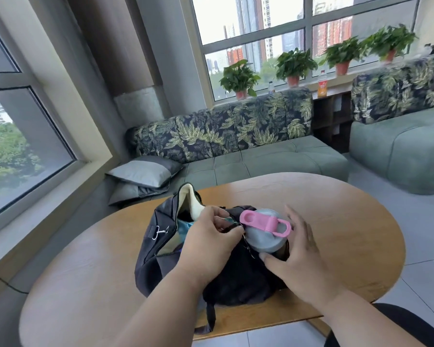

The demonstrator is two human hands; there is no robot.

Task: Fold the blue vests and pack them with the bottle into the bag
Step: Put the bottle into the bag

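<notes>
A black bag (pixel 158 256) lies on the oval wooden table (pixel 336 234), its top unzipped with a cream lining showing. Blue vest fabric (pixel 184 227) shows inside the opening. The bottle (pixel 264 240), grey-lidded with a pink carry loop, stands upright at the bag's right side, its body hidden by the bag. My left hand (pixel 211 242) pinches the bag's zipper edge right beside the lid. My right hand (pixel 296 251) grips the bottle just under the lid, thumb on the near side and fingers on the far side.
A leaf-patterned green sofa (pixel 248 146) stands behind the table, with grey cushions (pixel 143 171) at its left end. A second sofa (pixel 398 146) is at the right. Potted plants (pixel 238 78) and drink bottles line the windowsill. Windows run along the left.
</notes>
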